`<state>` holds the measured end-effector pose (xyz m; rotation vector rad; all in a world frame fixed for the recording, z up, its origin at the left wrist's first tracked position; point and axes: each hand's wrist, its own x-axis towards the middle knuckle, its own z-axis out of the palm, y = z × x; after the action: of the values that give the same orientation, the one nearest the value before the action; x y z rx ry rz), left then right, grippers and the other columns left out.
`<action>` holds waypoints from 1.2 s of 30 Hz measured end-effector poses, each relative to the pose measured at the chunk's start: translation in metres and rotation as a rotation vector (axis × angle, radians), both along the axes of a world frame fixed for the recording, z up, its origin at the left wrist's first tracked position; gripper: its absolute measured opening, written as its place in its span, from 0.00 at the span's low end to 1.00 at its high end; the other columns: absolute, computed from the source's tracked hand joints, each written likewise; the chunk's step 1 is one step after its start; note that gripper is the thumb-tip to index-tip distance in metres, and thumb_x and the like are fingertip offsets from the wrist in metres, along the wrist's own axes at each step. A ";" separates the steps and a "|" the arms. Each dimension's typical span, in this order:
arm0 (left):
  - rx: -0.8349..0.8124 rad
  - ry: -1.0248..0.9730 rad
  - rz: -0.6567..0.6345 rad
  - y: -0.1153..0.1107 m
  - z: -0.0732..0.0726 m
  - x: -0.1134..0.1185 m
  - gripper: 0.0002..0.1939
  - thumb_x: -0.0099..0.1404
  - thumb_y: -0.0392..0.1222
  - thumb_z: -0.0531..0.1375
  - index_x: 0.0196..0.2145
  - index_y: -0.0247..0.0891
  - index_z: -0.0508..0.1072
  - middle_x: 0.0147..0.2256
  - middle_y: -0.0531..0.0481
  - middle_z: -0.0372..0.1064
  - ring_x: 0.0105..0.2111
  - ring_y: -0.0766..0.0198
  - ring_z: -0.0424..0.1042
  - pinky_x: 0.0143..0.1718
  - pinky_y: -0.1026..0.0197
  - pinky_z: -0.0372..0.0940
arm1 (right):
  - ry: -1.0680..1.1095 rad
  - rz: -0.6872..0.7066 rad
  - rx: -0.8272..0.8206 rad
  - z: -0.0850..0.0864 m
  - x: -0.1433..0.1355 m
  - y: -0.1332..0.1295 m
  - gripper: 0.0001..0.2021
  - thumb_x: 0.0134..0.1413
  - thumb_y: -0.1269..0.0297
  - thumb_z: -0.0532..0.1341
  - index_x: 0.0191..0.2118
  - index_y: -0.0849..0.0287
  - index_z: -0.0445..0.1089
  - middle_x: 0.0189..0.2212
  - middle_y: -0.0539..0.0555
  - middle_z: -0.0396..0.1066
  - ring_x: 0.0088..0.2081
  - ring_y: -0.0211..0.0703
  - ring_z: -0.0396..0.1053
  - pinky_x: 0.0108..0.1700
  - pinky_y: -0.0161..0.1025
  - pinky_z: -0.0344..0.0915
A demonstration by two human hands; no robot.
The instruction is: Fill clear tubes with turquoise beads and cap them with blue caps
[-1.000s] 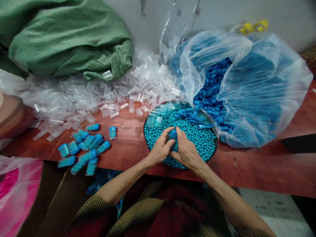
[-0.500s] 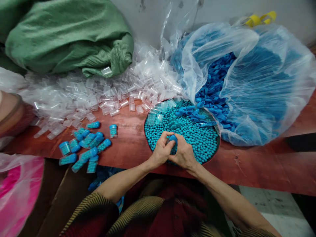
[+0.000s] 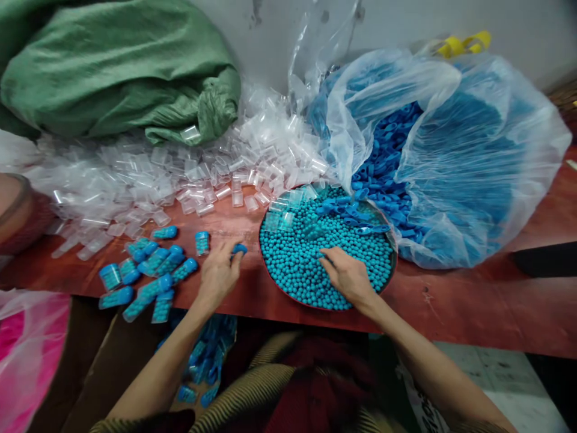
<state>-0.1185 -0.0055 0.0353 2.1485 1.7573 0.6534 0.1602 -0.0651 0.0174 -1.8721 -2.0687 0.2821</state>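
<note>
Between the fingers and thumb of my left hand (image 3: 219, 273) is a small bead-filled jar, its blue cap (image 3: 239, 248) showing and most of its body hidden. The hand is over the red tabletop, just left of the round tray (image 3: 270, 278) of turquoise beads (image 3: 297, 258). My right hand (image 3: 349, 276) hovers over the beads near the tray's front, fingers loosely curled and slightly apart, with nothing seen in them. Several filled jars with blue caps (image 3: 155, 260) lie in a group left of my left hand, and one capped jar (image 3: 202, 243) is right beside it.
Clear empty containers (image 3: 148, 174) are heaped along the back, below a green sack (image 3: 121, 72). A few lie in the tray with loose blue caps (image 3: 351, 210). An open plastic bag (image 3: 478, 162) of blue caps stands at right. More filled jars (image 3: 202, 355) are below the table edge.
My hands were together over the tray around the blue-capped jar. My left hand has carried the jar left, out past the tray's rim. The right has let go and stays over the beads.
</note>
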 end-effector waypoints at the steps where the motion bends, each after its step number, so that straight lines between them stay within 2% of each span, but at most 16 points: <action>1: 0.060 0.092 0.046 0.001 -0.001 -0.005 0.17 0.64 0.42 0.51 0.47 0.36 0.70 0.41 0.42 0.69 0.42 0.53 0.67 0.45 0.52 0.62 | -0.062 -0.071 0.004 0.001 0.013 0.005 0.14 0.62 0.64 0.50 0.47 0.57 0.70 0.42 0.56 0.73 0.41 0.44 0.72 0.38 0.36 0.67; 4: 0.171 0.179 0.086 0.004 -0.001 0.009 0.15 0.65 0.41 0.50 0.44 0.36 0.71 0.39 0.41 0.69 0.41 0.53 0.67 0.45 0.52 0.62 | -0.269 -0.275 -0.015 0.006 0.051 0.025 0.14 0.61 0.67 0.50 0.46 0.60 0.70 0.41 0.59 0.72 0.39 0.47 0.71 0.34 0.38 0.64; 7: 0.103 0.019 -0.078 0.007 -0.001 0.056 0.12 0.67 0.40 0.50 0.42 0.38 0.70 0.39 0.46 0.70 0.38 0.59 0.68 0.42 0.58 0.63 | -0.386 -0.419 -0.006 0.010 0.078 0.041 0.14 0.61 0.65 0.50 0.44 0.63 0.70 0.38 0.63 0.71 0.35 0.49 0.70 0.30 0.39 0.60; 9: 0.009 -0.049 -0.182 0.012 -0.004 0.092 0.10 0.66 0.39 0.52 0.42 0.38 0.70 0.39 0.46 0.69 0.39 0.59 0.69 0.42 0.58 0.63 | -0.431 -0.459 -0.015 0.009 0.086 0.046 0.13 0.61 0.63 0.51 0.42 0.63 0.69 0.37 0.65 0.70 0.32 0.49 0.69 0.28 0.39 0.59; 12: -0.142 -0.119 -0.284 0.021 -0.015 0.137 0.12 0.64 0.39 0.55 0.46 0.38 0.67 0.44 0.44 0.68 0.43 0.57 0.69 0.45 0.57 0.63 | -0.445 -0.398 -0.069 -0.001 0.086 0.046 0.11 0.58 0.63 0.54 0.40 0.64 0.68 0.36 0.65 0.69 0.32 0.49 0.68 0.29 0.40 0.60; 15: -0.185 -0.146 -0.312 0.029 -0.028 0.159 0.16 0.63 0.39 0.56 0.48 0.37 0.65 0.47 0.43 0.67 0.44 0.55 0.68 0.46 0.56 0.62 | -0.322 -0.142 -0.041 -0.018 0.080 0.040 0.10 0.55 0.72 0.53 0.41 0.62 0.69 0.37 0.61 0.70 0.37 0.49 0.67 0.37 0.42 0.64; 17: -0.184 -0.135 -0.308 0.031 -0.034 0.165 0.15 0.63 0.39 0.56 0.49 0.38 0.65 0.45 0.43 0.67 0.44 0.55 0.68 0.46 0.56 0.62 | -0.173 0.051 0.023 -0.026 0.079 0.038 0.16 0.52 0.77 0.50 0.42 0.59 0.70 0.41 0.58 0.71 0.41 0.46 0.67 0.43 0.42 0.64; 19: -0.188 -0.096 -0.305 0.032 -0.037 0.167 0.14 0.64 0.40 0.55 0.48 0.39 0.67 0.43 0.45 0.68 0.43 0.55 0.69 0.46 0.56 0.62 | -0.018 0.130 0.099 -0.029 0.082 0.037 0.19 0.51 0.79 0.48 0.43 0.57 0.71 0.45 0.56 0.70 0.45 0.44 0.67 0.47 0.42 0.65; 23: -0.194 -0.064 -0.314 0.033 -0.038 0.166 0.13 0.63 0.42 0.56 0.46 0.39 0.69 0.40 0.46 0.67 0.40 0.57 0.69 0.44 0.57 0.62 | 0.125 -0.025 0.259 -0.016 0.096 0.039 0.20 0.52 0.78 0.47 0.46 0.61 0.70 0.44 0.58 0.70 0.46 0.45 0.68 0.48 0.43 0.65; 25: -0.198 -0.101 -0.335 0.034 -0.039 0.164 0.12 0.63 0.40 0.55 0.44 0.38 0.68 0.40 0.46 0.67 0.41 0.58 0.68 0.46 0.58 0.62 | 0.091 -0.044 0.247 -0.008 0.101 0.037 0.19 0.55 0.75 0.47 0.47 0.62 0.70 0.42 0.59 0.72 0.44 0.46 0.69 0.47 0.44 0.65; 27: -0.219 -0.146 -0.350 0.036 -0.039 0.161 0.11 0.63 0.38 0.54 0.43 0.38 0.67 0.39 0.47 0.68 0.41 0.58 0.68 0.46 0.58 0.62 | -0.010 0.039 0.169 -0.003 0.100 0.034 0.18 0.57 0.74 0.48 0.48 0.60 0.70 0.43 0.59 0.72 0.43 0.47 0.68 0.45 0.45 0.65; 31: -0.282 -0.221 -0.350 0.039 -0.039 0.156 0.10 0.62 0.38 0.54 0.43 0.38 0.66 0.36 0.48 0.68 0.38 0.58 0.68 0.44 0.57 0.62 | -0.271 0.158 0.039 -0.006 0.089 0.030 0.18 0.56 0.74 0.53 0.49 0.56 0.70 0.51 0.60 0.69 0.50 0.53 0.64 0.45 0.48 0.62; 33: -0.292 -0.262 -0.352 0.039 -0.038 0.153 0.10 0.62 0.38 0.53 0.42 0.37 0.65 0.34 0.49 0.68 0.36 0.59 0.68 0.42 0.57 0.62 | -0.329 0.182 0.003 -0.012 0.084 0.031 0.14 0.55 0.71 0.56 0.47 0.58 0.71 0.48 0.61 0.70 0.51 0.55 0.63 0.46 0.48 0.61; 36: -0.290 -0.312 -0.343 0.038 -0.036 0.150 0.09 0.62 0.38 0.52 0.41 0.37 0.65 0.32 0.51 0.66 0.33 0.62 0.67 0.41 0.58 0.62 | -0.337 0.165 -0.012 -0.018 0.081 0.034 0.11 0.56 0.67 0.56 0.44 0.61 0.71 0.39 0.60 0.73 0.46 0.52 0.67 0.45 0.45 0.62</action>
<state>0.0311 0.0329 -0.0011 1.9565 1.2036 0.5663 0.2413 -0.0313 -0.0006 -1.8620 -2.4521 0.0162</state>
